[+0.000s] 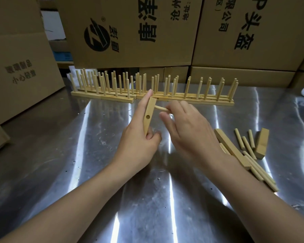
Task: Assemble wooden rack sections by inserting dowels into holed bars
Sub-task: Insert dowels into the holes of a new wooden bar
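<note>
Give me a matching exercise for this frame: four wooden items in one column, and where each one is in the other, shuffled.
1. holed bar
2. dowel
3. finished rack sections
4. loose dowels

A. lying on the table, to the right
B. pinched by the right hand, its end at the bar
C. gripped by the left hand
D. standing in a row at the table's far side

Pairs: 1-C, 2-B, 3-D, 4-A.

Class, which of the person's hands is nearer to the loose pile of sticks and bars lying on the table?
Right. The right hand sits just left of the pile, pinching a dowel; the left hand is farther left, holding a holed bar.
</note>
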Tool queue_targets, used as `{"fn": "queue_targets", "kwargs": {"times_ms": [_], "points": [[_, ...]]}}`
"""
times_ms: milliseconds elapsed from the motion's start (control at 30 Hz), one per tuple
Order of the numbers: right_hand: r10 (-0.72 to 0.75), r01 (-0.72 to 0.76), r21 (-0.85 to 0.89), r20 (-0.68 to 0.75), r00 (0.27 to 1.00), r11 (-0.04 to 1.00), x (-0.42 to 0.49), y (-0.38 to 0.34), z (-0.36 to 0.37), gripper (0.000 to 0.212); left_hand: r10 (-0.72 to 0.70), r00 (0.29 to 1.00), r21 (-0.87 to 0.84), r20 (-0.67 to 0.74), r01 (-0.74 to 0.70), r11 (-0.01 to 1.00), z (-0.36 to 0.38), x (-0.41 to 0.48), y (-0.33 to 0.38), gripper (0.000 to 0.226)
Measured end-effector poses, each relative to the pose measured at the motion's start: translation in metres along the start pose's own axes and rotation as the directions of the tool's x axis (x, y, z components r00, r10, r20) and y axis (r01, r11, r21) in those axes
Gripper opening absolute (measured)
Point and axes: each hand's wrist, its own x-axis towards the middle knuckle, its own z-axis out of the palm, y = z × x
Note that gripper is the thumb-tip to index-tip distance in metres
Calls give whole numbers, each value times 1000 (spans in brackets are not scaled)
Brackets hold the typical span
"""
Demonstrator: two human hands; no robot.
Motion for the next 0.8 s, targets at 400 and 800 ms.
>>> {"fn": "queue_targets", "kwargs": {"times_ms": [400, 800], "points": [[-67, 68, 0, 183, 981, 998, 5, 10, 2, 36, -33, 988, 155, 149, 9, 988, -10, 0, 7, 104], [218, -239, 36, 300, 929, 970, -6, 2, 9, 38, -11, 953, 249, 303, -68, 966, -12, -3, 5, 110]]}}
